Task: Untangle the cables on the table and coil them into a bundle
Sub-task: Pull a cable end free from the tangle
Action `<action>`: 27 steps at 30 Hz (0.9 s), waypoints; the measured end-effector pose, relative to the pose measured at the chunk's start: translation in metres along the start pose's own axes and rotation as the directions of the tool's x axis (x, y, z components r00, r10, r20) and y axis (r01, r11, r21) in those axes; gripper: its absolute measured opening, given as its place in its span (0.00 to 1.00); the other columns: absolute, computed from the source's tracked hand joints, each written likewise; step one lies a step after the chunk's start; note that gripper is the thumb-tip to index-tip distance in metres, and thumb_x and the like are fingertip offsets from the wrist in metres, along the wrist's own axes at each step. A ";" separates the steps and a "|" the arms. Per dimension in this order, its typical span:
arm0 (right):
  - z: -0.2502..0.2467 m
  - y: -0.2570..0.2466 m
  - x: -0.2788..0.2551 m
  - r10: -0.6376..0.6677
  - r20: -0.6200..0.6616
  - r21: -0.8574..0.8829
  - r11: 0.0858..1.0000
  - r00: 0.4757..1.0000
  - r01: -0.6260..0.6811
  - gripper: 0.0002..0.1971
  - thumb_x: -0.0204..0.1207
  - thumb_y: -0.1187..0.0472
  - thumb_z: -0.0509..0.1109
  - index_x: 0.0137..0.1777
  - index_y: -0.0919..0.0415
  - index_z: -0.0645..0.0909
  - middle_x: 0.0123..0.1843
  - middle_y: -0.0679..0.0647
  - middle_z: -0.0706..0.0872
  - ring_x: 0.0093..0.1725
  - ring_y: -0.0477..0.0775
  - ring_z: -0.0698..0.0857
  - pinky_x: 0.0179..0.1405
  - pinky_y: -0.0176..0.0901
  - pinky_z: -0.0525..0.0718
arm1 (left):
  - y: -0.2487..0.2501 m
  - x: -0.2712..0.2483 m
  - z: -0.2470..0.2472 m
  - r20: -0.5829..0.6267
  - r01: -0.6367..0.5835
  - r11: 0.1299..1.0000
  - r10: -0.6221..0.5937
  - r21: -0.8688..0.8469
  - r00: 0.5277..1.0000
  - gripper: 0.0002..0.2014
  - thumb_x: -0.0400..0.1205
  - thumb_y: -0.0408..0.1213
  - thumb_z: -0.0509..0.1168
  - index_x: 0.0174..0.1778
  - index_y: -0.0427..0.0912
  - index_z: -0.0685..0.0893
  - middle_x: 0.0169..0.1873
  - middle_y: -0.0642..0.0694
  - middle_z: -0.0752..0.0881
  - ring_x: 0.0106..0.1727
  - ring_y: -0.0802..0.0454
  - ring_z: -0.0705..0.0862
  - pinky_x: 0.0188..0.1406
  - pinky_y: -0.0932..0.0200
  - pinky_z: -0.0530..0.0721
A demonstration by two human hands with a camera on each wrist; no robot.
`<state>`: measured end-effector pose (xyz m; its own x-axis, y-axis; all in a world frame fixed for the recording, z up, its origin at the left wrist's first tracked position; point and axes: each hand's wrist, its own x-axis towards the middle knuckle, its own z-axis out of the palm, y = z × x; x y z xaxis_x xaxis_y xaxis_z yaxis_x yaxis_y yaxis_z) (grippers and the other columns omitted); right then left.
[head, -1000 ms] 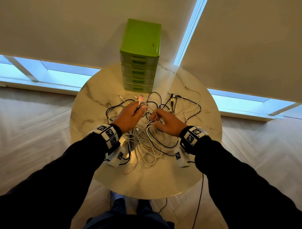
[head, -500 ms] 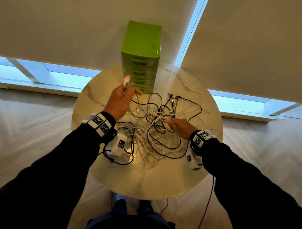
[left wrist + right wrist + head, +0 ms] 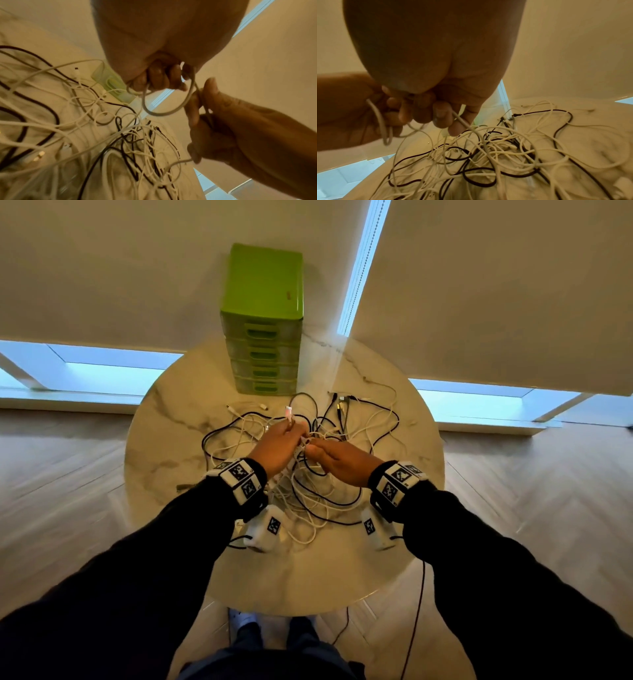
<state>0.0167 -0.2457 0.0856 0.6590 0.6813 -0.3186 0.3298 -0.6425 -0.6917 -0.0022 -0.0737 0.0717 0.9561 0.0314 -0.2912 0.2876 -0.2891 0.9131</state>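
A tangle of white and black cables (image 3: 318,494) lies in the middle of the round marble table (image 3: 164,446). Over the tangle my left hand (image 3: 291,433) grips one white cable (image 3: 163,113) near its end, and the pink-tipped plug (image 3: 288,413) sticks up from the fist. In the left wrist view this cable hangs in a short loop between both hands. My right hand (image 3: 313,445) touches the left one and pinches the same white cable (image 3: 462,121), which runs down into the tangle (image 3: 496,155).
A green plastic drawer unit (image 3: 263,320) stands at the far edge of the table, just behind the cables. Loose plug ends (image 3: 342,400) lie to its right. A thin dark wire (image 3: 416,611) hangs off the table's near right edge. Wooden floor surrounds the table.
Half a second ago my left hand was raised toward the drawer unit with the plug end. It has come back down and right and now meets my right hand over the tangle.
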 end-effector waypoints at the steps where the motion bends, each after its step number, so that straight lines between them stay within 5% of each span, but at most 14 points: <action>1: -0.002 0.002 -0.004 0.012 -0.010 -0.006 1.000 1.000 -0.012 0.15 0.92 0.52 0.51 0.49 0.56 0.75 0.37 0.41 0.76 0.37 0.37 0.76 0.41 0.36 0.71 | 0.002 0.004 -0.002 -0.062 -0.018 1.000 0.019 0.007 0.998 0.15 0.89 0.47 0.57 0.39 0.50 0.83 0.33 0.51 0.80 0.37 0.52 0.77 0.45 0.52 0.74; 4: -0.009 0.015 -0.023 0.104 -0.105 -0.002 0.995 0.989 -0.105 0.16 0.91 0.49 0.51 0.46 0.53 0.74 0.36 0.46 0.77 0.37 0.46 0.78 0.42 0.44 0.75 | 0.019 0.013 -0.009 -0.172 -0.088 0.995 0.093 0.040 0.981 0.14 0.89 0.48 0.57 0.49 0.43 0.84 0.40 0.45 0.82 0.41 0.50 0.78 0.42 0.55 0.74; 7: -0.015 0.028 -0.039 0.158 -0.154 0.056 0.987 0.975 -0.151 0.13 0.90 0.48 0.52 0.51 0.53 0.74 0.35 0.53 0.81 0.36 0.55 0.80 0.46 0.58 0.82 | 0.034 0.012 -0.009 -0.140 -0.184 0.980 0.193 0.079 0.971 0.17 0.90 0.49 0.58 0.59 0.38 0.84 0.47 0.43 0.85 0.48 0.50 0.81 0.37 0.67 0.76; 11: -0.017 0.016 -0.052 0.170 -0.084 0.119 0.980 0.982 -0.160 0.15 0.88 0.45 0.57 0.65 0.54 0.71 0.40 0.56 0.86 0.36 0.53 0.85 0.42 0.49 0.84 | 0.038 0.003 0.029 0.049 -0.309 0.936 0.305 0.166 0.951 0.12 0.89 0.48 0.60 0.43 0.49 0.79 0.34 0.52 0.80 0.36 0.57 0.77 0.37 0.59 0.73; 15: -0.015 0.014 -0.073 0.221 -0.190 0.092 0.974 0.957 -0.207 0.23 0.91 0.48 0.50 0.82 0.54 0.63 0.56 0.52 0.83 0.49 0.53 0.81 0.52 0.44 0.76 | 0.041 -0.005 0.069 0.202 -0.347 0.918 0.309 0.193 0.930 0.16 0.90 0.52 0.56 0.53 0.47 0.84 0.41 0.54 0.85 0.42 0.60 0.83 0.40 0.72 0.75; 19: -0.014 0.059 -0.120 0.352 -0.312 0.057 0.934 0.882 -0.352 0.17 0.91 0.46 0.48 0.51 0.54 0.74 0.47 0.56 0.85 0.49 0.62 0.84 0.56 0.57 0.80 | 0.045 -0.001 0.080 0.247 -0.468 0.862 0.418 0.195 0.874 0.18 0.91 0.51 0.53 0.50 0.49 0.86 0.42 0.45 0.85 0.42 0.56 0.82 0.44 0.61 0.78; 21: -0.011 0.084 -0.146 0.473 -0.252 0.026 0.875 0.844 -0.483 0.16 0.91 0.49 0.49 0.48 0.55 0.75 0.47 0.55 0.84 0.50 0.62 0.83 0.55 0.52 0.79 | 0.042 0.004 0.080 0.258 -0.475 0.857 0.422 0.200 0.869 0.17 0.91 0.49 0.54 0.46 0.51 0.85 0.43 0.44 0.85 0.41 0.55 0.81 0.46 0.58 0.78; 25: 0.016 0.124 -0.179 0.701 0.007 -0.030 0.713 0.713 -0.701 0.15 0.90 0.58 0.55 0.69 0.63 0.76 0.54 0.59 0.81 0.55 0.62 0.83 0.51 0.45 0.75 | 0.033 0.001 0.089 0.323 -0.456 0.860 0.375 0.228 0.869 0.16 0.91 0.50 0.54 0.47 0.50 0.85 0.46 0.48 0.86 0.43 0.56 0.81 0.48 0.56 0.78; 27: 0.028 0.129 -0.177 0.671 0.031 -0.044 0.741 0.741 -0.670 0.25 0.88 0.54 0.60 0.82 0.59 0.63 0.70 0.63 0.79 0.70 0.65 0.80 0.63 0.47 0.75 | 0.030 -0.006 0.095 0.367 -0.457 0.855 0.355 0.245 0.860 0.17 0.91 0.49 0.55 0.48 0.47 0.85 0.46 0.48 0.86 0.44 0.56 0.82 0.46 0.65 0.77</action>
<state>-0.0756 -0.4395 0.0346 0.6883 0.0847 -0.7204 -0.1670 -0.9480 -0.2710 -0.0047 -0.1734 0.0739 0.9040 -0.4265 -0.0308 -0.2051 -0.4956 0.8440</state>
